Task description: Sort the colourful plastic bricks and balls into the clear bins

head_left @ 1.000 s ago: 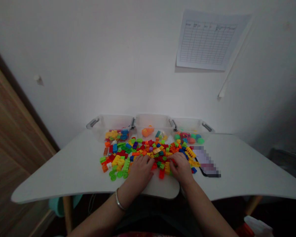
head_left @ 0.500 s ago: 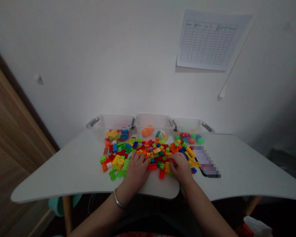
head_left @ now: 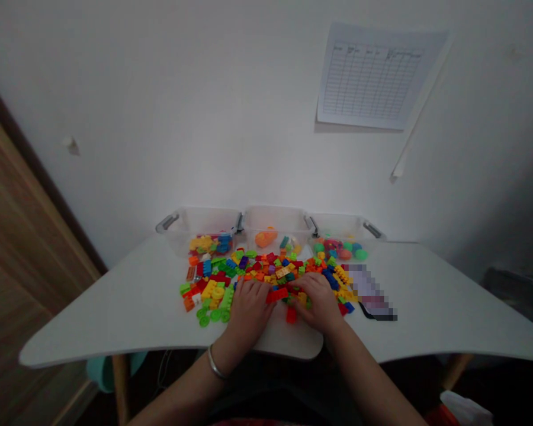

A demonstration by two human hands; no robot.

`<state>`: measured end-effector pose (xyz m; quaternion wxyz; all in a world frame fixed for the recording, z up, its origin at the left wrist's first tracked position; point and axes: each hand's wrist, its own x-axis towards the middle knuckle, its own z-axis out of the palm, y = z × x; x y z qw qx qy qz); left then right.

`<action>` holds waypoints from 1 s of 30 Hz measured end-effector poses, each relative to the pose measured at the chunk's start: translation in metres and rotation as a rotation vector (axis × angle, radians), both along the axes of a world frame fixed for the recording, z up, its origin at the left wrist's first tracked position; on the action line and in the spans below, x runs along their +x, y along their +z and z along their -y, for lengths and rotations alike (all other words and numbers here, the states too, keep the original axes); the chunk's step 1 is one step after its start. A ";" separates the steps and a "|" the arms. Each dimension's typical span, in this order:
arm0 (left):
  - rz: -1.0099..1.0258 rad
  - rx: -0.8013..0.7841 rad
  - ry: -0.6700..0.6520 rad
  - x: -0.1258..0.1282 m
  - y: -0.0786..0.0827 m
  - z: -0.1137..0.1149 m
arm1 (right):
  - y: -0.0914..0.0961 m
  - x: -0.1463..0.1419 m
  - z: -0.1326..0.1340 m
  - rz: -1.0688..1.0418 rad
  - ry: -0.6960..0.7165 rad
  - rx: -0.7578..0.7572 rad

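In the head view a heap of colourful toy building bricks (head_left: 266, 273) is spread over the white table (head_left: 128, 313). At the front of the heap my left hand (head_left: 251, 307), with a silver bangle at the wrist, is closed on a red brick (head_left: 277, 295) at its thumb side. My right hand (head_left: 317, 302) reaches in from the other side, fingers curled at the front of the pile. What its fingertips pinch, if anything, is hidden. Another orange-red brick (head_left: 291, 315) lies between the hands, and several green wheel-shaped pieces (head_left: 215, 315) lie left of my left hand.
Behind the heap stand three clear bins in a row: the left bin (head_left: 204, 219) with yellow and blue pieces, the middle bin (head_left: 278, 217) with orange ones, the right bin (head_left: 342, 222) with round ones. A pixelated phone (head_left: 373, 293) lies right. A printed sheet (head_left: 379, 77) hangs above.
The red brick by my left hand has been lifted and tilted slightly. My right hand has moved left, closer to my left hand, over the yellow and green bricks.
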<state>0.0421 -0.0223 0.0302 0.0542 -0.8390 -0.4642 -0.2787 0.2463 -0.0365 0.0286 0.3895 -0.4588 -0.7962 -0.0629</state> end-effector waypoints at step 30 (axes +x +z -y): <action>-0.018 0.099 0.131 -0.007 -0.017 0.007 | 0.039 0.020 -0.082 -1.453 -0.084 -0.054</action>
